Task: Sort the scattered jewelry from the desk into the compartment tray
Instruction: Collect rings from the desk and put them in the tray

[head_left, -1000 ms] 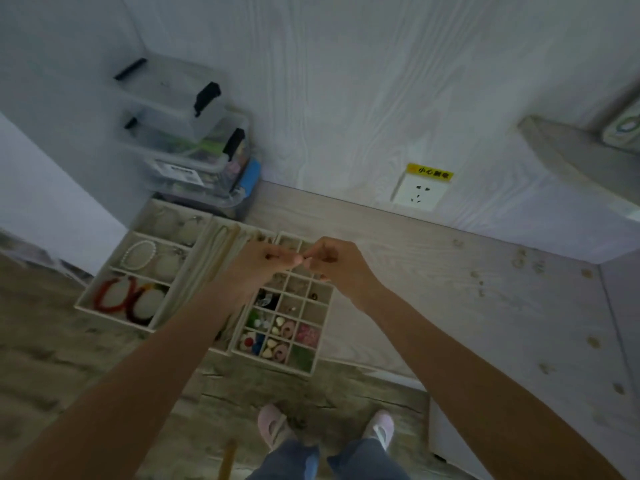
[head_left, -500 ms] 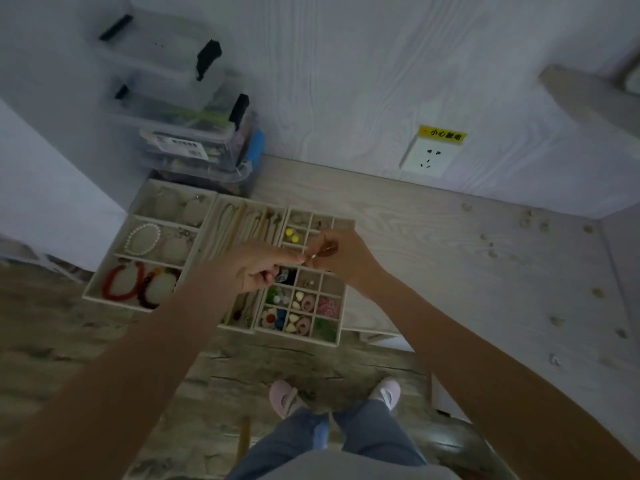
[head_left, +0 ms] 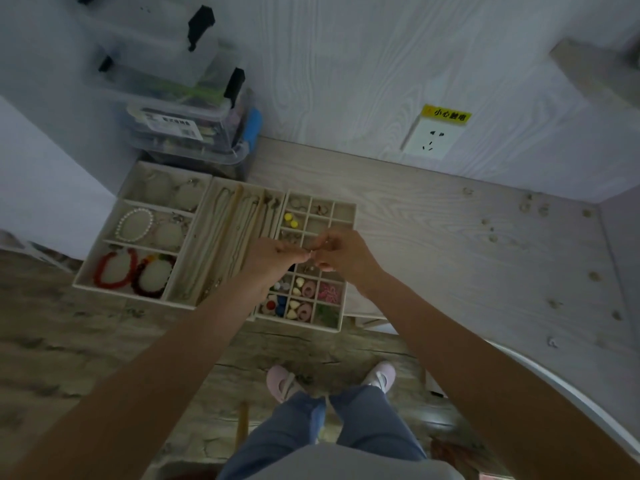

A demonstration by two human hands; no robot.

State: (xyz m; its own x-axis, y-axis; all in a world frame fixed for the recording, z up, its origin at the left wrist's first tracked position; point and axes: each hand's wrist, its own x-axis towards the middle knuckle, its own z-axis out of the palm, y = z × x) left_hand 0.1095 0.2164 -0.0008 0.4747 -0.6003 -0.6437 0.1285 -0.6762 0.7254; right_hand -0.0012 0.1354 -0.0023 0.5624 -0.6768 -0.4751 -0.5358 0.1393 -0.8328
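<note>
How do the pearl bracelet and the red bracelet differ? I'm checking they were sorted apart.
1. Colour: the pearl bracelet is white; the red bracelet is red.
2. Compartment: the pearl bracelet lies in the middle row of the left tray; the red bracelet lies in the row nearest the person.
3. Neighbour: the red bracelet sits beside a dark bracelet; the pearl bracelet's neighbour is too dim to identify.

Both look beaded and lie around pale cushions.

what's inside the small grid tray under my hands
Grid tray shows yellow beads, pink pieces and cream hearts. Both hands cover middle cells.
</note>
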